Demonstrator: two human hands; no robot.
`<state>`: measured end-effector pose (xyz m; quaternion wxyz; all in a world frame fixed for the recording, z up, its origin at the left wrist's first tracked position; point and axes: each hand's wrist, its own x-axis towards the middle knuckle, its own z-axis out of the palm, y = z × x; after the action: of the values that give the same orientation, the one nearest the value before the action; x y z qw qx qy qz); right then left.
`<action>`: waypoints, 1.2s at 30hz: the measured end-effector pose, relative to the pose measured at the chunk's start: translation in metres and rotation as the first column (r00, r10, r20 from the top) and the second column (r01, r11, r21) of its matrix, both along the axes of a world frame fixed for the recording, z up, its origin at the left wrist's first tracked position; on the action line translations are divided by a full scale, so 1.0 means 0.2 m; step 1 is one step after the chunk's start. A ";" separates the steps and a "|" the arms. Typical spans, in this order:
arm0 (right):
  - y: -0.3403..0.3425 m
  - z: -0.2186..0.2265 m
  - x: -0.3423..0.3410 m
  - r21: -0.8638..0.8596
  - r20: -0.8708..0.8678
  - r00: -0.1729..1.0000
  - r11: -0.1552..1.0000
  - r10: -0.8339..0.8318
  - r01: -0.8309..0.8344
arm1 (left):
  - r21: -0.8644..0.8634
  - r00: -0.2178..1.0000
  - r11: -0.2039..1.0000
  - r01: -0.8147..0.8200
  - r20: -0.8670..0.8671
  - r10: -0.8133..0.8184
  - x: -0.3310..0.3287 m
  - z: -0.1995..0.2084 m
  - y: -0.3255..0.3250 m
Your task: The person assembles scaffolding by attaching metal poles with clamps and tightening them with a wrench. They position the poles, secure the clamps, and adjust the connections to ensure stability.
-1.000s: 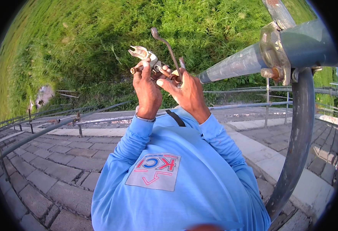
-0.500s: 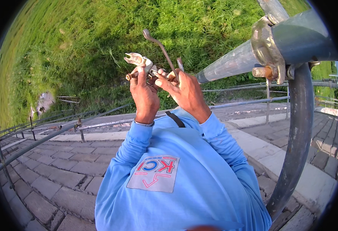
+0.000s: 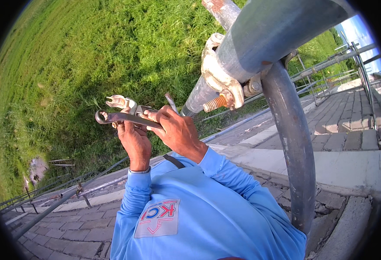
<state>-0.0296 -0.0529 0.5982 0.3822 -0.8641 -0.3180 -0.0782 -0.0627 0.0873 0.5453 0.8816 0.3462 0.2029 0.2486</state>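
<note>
My left hand is closed around a metal scaffold coupler, whose pale forked end juts out past the fingers. In my right hand is a dark wrench. It lies across in front of the coupler, its ring end pointing left beyond my left fingers. Thumb and fingers of the right hand also come close to the coupler's far side; my fingers hide much of the coupler there. Whether the wrench touches the coupler's bolt I cannot tell.
Close on the right, a thick scaffold pipe is clamped by another coupler with a protruding threaded bolt. A dark curved pipe runs down beside my right arm. Paving blocks, railings and tall grass lie around.
The wrench has swung from upright to lying leftward across the coupler. My view has turned, so the hands sit further left and the scaffold pipe looms larger.
</note>
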 end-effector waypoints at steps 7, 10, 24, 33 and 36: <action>-0.26 0.36 -0.10 0.095 -0.028 0.992 0.988 0.126 -0.123 | 0.395 0.952 0.867 0.303 -0.092 -0.291 0.31 0.16 -0.08; -0.48 0.41 -0.10 0.004 -0.034 0.967 0.967 0.254 -0.254 | 0.513 0.922 0.779 0.360 -0.067 -0.382 0.43 0.19 -0.16; -1.50 0.42 -0.51 0.280 -0.406 0.697 0.645 -0.591 0.711 | 0.671 0.479 0.334 0.661 -0.035 -0.877 0.67 0.29 -0.37; -1.25 1.17 -0.78 0.828 0.168 0.979 0.523 0.113 -0.203 | 0.564 0.324 0.324 0.760 0.105 -0.940 0.68 0.33 -0.42; -1.19 1.15 -0.81 0.699 0.267 0.909 0.585 0.320 -0.411 | 0.690 0.286 0.273 0.670 0.100 -0.953 0.72 0.26 -0.40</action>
<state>-0.1924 -0.2912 0.8290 0.6890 -0.5426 -0.4500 -0.1686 0.0809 0.0078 0.5982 0.7574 0.5455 -0.3298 -0.1415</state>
